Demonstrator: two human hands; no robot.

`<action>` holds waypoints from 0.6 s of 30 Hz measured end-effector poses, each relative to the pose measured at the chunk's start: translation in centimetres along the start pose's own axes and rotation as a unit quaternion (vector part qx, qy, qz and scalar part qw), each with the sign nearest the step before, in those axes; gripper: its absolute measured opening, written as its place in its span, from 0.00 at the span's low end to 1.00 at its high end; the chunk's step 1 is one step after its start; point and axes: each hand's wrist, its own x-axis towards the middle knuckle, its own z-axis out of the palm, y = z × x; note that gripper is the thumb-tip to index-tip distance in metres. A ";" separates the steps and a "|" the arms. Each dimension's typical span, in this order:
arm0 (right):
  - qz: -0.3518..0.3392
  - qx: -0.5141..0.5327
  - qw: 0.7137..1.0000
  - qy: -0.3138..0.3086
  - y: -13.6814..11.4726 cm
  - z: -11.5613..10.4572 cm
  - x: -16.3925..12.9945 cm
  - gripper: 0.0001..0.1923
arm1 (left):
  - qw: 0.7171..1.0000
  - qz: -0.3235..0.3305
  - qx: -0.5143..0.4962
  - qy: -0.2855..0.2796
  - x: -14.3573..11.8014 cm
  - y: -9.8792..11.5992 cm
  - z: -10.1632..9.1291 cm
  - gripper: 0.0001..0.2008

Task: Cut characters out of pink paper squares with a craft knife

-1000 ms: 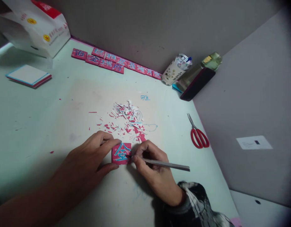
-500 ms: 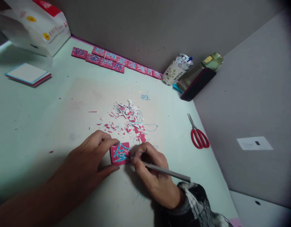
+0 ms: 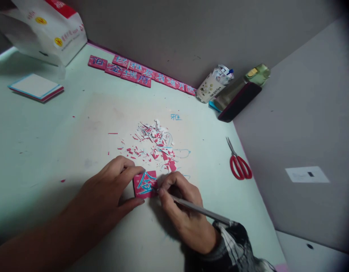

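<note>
Between the thumb and fingers of my left hand point(image 3: 113, 185) a small square red tile point(image 3: 145, 185) is gripped by its upper and lower edges. Raised blue strokes form a character on its face. My right hand point(image 3: 184, 206) is closed like a writing grip around a slim grey pen-style craft knife point(image 3: 203, 211). The knife's thin tip meets the right part of the tile, near the blue strokes; the exact contact is too small to make out. Just beyond the tile lies a heap of red and white shavings point(image 3: 156, 136).
Red tiles with blue characters point(image 3: 143, 73) line the back wall. At the left are a white paper bag point(image 3: 61, 34) and a stack of square sheets point(image 3: 35, 86). A can point(image 3: 210, 87), a green bottle point(image 3: 256, 73), a dark phone-like slab point(image 3: 241, 102) and red-handled scissors point(image 3: 239, 164) stand or lie right.
The whole view has shifted slightly. The knife's rear end has dipped a little toward the right sleeve, while its tip stays at the tile. Both grips are the same.
</note>
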 end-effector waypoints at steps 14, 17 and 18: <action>-0.002 -0.060 0.997 -0.055 -1.3 -0.4 0.4 0.09 | 0.999 -0.002 -0.033 0.007 0.3 0.5 -0.1 0.14; 0.012 -0.038 0.997 -0.062 -1.4 -0.5 0.6 0.10 | 0.999 -0.001 -0.035 0.012 0.3 0.7 -0.1 0.12; 0.015 -0.030 0.997 -0.063 -1.5 -0.5 0.7 0.10 | 0.999 0.002 -0.035 0.013 0.3 0.7 -0.1 0.12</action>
